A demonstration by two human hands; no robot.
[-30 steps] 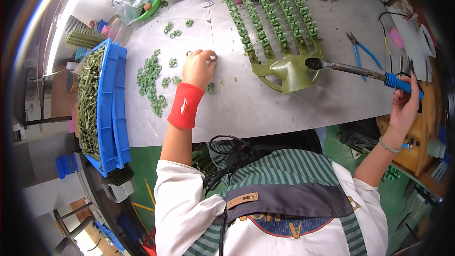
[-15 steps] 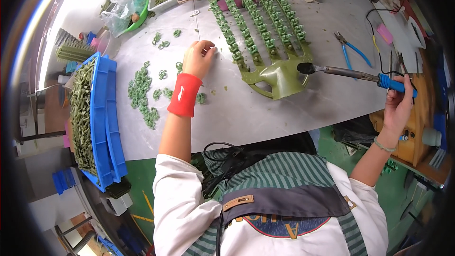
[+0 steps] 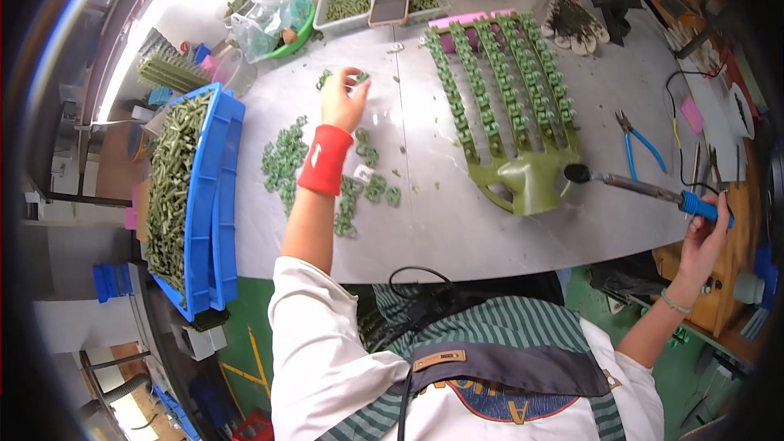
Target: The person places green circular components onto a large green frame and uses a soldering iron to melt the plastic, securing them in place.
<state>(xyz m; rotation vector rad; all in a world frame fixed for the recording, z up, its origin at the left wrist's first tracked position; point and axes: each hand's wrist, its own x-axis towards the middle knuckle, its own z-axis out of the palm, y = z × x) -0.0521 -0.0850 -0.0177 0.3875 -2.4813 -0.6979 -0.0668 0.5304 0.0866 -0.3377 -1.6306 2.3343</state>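
Observation:
My left hand [image 3: 343, 104], with a red wristband, is over the table's far left part. Its thumb and fingertips close on a small green curled plastic piece [image 3: 362, 77]. Another such piece lies just left of these fingers. A loose pile of green pieces [image 3: 283, 159] is beside my wrist, and several more lie right of it. My right hand [image 3: 704, 233] grips the blue handle of a soldering iron [image 3: 637, 185]. The iron's broad dark tip is by the base of an olive-green frame [image 3: 523, 184]. Rows of green pieces line the frame's long strips.
A blue crate [image 3: 204, 204] of green stems stands at the left. Pliers [image 3: 639, 145] lie right of the frame. At the back are a phone [image 3: 389, 4], tubs of green bits [image 3: 347, 0], a green bowl [image 3: 298, 39] and a glove [image 3: 572, 24]. The iron's cord [image 3: 671, 94] runs at right.
The view has shifted, so the table appears farther right and lower. My left hand has moved away and left across the table and now pinches a green piece. My right hand still holds the iron.

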